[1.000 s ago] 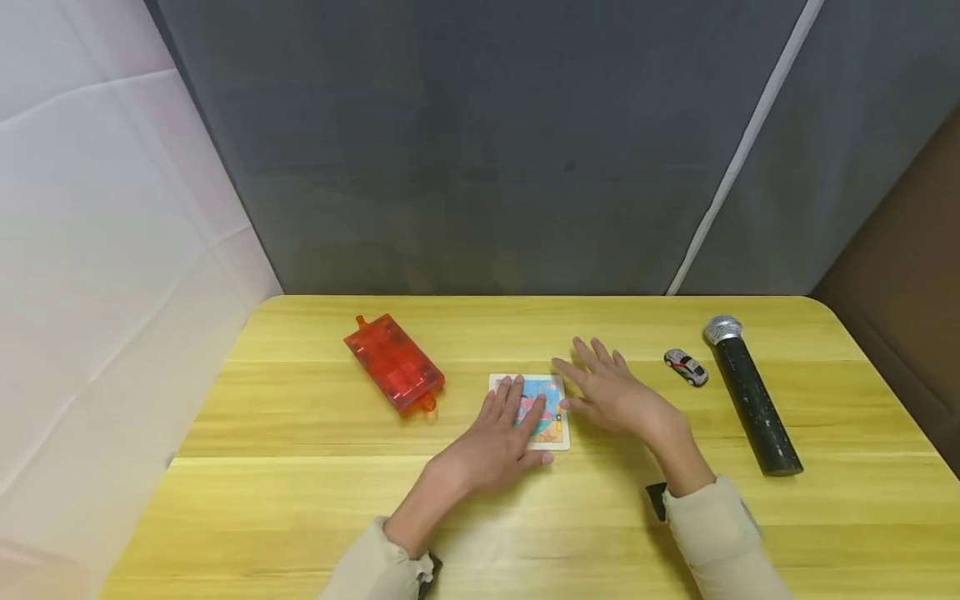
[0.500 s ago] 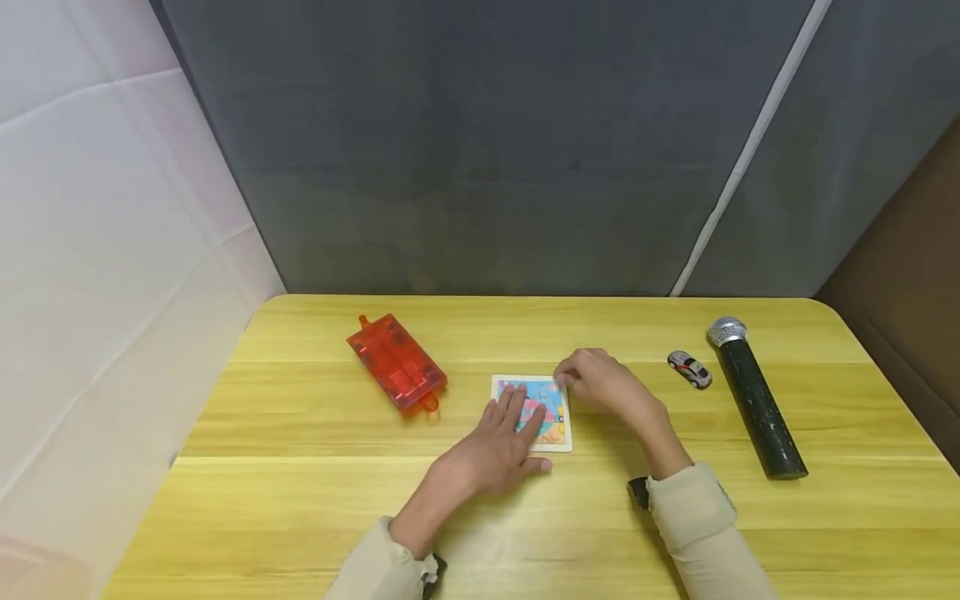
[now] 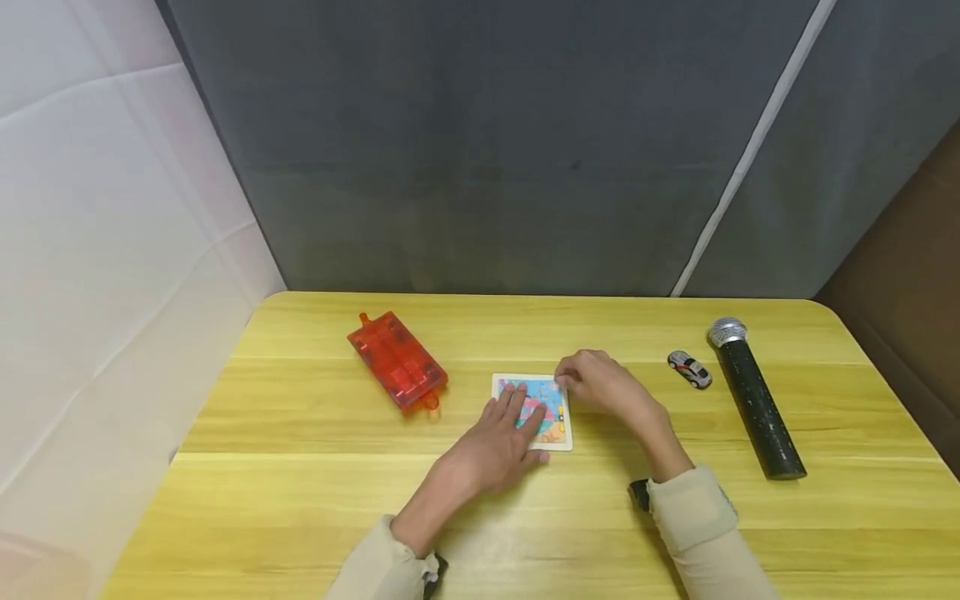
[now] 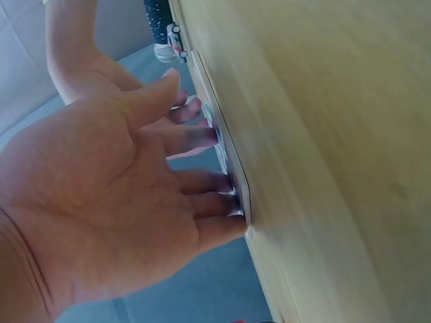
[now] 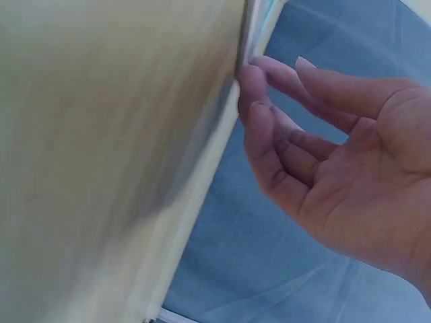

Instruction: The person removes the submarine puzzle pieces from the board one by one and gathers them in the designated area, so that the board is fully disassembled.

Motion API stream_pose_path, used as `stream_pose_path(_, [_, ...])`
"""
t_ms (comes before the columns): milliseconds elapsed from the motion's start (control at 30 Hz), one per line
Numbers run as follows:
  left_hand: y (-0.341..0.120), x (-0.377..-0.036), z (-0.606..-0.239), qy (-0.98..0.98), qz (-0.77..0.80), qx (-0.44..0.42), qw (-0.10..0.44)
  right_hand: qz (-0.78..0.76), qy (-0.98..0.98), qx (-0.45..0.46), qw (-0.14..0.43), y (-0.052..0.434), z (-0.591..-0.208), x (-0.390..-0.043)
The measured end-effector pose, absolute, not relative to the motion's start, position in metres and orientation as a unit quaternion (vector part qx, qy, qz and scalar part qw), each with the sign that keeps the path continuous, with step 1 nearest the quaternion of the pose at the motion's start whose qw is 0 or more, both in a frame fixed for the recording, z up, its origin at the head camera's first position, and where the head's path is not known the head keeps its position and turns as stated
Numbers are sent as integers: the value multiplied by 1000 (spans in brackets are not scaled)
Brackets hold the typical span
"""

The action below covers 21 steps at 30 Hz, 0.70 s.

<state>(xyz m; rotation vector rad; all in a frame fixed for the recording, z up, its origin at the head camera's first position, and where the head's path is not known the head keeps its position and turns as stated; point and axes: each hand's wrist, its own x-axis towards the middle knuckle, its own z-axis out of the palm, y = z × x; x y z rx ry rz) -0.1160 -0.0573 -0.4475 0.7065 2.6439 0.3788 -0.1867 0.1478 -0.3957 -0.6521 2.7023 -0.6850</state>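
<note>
A thin square picture board (image 3: 551, 393) with a pale border and a colourful picture lies flat on the wooden table. My left hand (image 3: 491, 450) rests its straight, slightly spread fingers on the picture, with the thumb at the near edge, covering part of it. At the far right corner of the board, my right hand (image 3: 611, 387) has its fingers curled against the edge. In the right wrist view, bent fingertips (image 5: 253, 84) meet the board's corner while the thumb stands apart. The left wrist view shows the board edge-on under the left fingertips.
A red translucent plastic case (image 3: 397, 362) with small loops at its ends lies back left. Right of the hands are a small silver toy car (image 3: 689, 369) and a black microphone (image 3: 753, 400). A dark grey curtain (image 3: 480, 150) hangs behind the table (image 3: 300, 500).
My right hand was spread above the board's right edge; its fingers curled and came to the far right corner, then stayed there. The left hand keeps resting on the board.
</note>
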Motion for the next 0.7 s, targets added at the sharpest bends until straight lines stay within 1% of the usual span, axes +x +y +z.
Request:
stream_pose_path(233, [-58,-121,-452,940,134,247,193,-244,937,-213,131,142,-402,-190])
stream_pose_path(533, [-57,-123,-458,943,113,249,189,-227,942,-223,109,139,-402,-187])
stream_pose_path(700, [-55,-124,-462,945,99,250,187,-253,942,-197,99,137,-403,-185])
